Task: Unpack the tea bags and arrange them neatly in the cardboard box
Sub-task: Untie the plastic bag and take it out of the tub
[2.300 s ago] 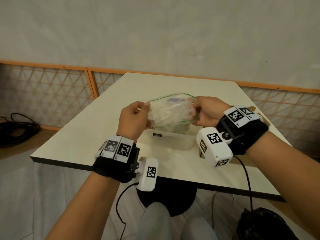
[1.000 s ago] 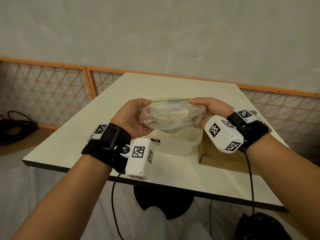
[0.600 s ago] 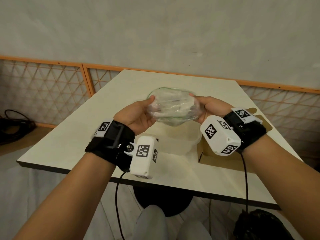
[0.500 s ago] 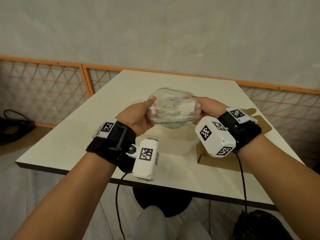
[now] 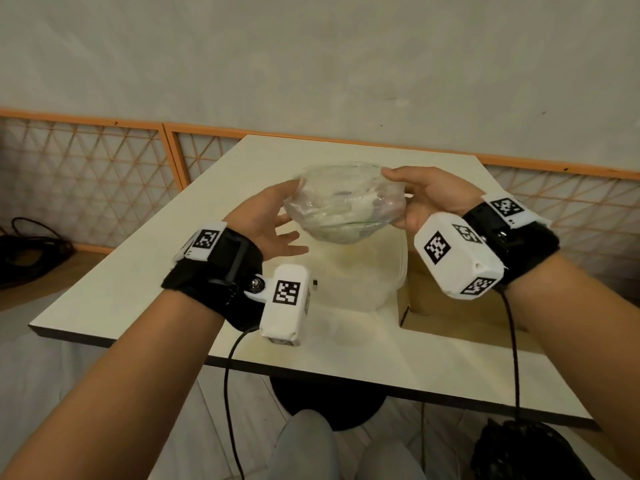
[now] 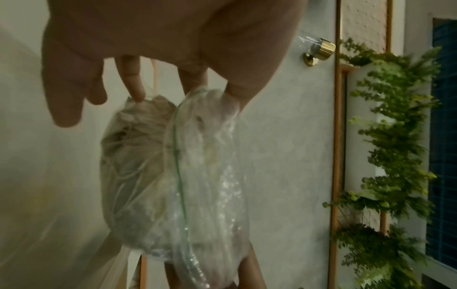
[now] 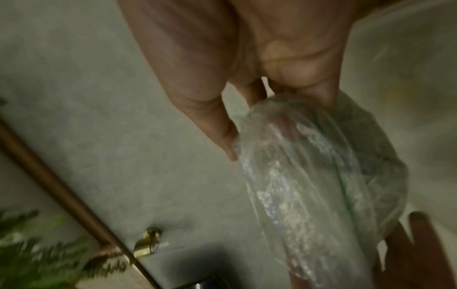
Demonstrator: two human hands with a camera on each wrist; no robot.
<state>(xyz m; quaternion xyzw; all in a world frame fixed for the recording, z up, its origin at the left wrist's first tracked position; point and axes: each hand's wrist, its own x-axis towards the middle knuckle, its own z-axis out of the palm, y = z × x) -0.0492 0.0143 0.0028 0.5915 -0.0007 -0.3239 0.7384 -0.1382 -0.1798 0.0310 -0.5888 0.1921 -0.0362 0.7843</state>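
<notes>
I have the clear zip bag (image 5: 343,206) of tea bags up in the air over the translucent plastic tub (image 5: 363,275), mid-worktop (image 5: 138,271). My right hand (image 5: 429,199) pinches its right end, thumb on top. My left hand (image 5: 273,220) is loose, fingers spread, only thumb and fingertips touching the left end. The cardboard box (image 5: 450,306) sits just right of the tub.

My worry is that the bag's green-lined mouth looks parted. With one real hold, a tilt could spill the tea bags onto the worktop or into the tub rather than the box.

I can read no brand or label. Only the wrist units' square black-and-white markers show.
</notes>
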